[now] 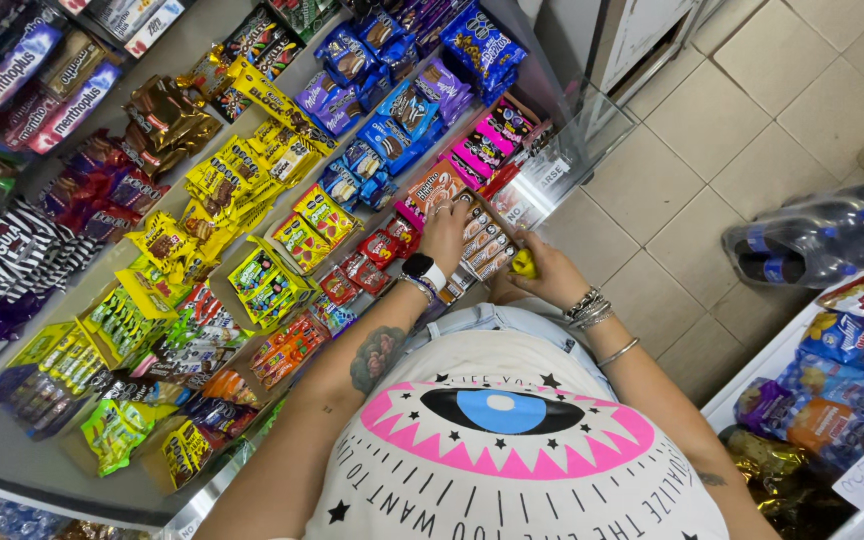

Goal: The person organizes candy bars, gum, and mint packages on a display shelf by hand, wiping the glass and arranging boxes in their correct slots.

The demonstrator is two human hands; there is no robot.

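From the head camera, the left hand point(445, 232) lies flat, fingers spread, on one open box of candy bars point(482, 240) at the near end of the sloped shelf point(12, 450). The right hand point(550, 272), just beside that box, is closed around one small yellow item point(524, 263). Two dark bottles point(812, 240) in plastic wrap lie on the tiled floor point(692, 150), well apart.

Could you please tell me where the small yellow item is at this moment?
In the head view, the small yellow item sits in the right hand, just right of centre, beside the open box of snack bars that the left hand touches.
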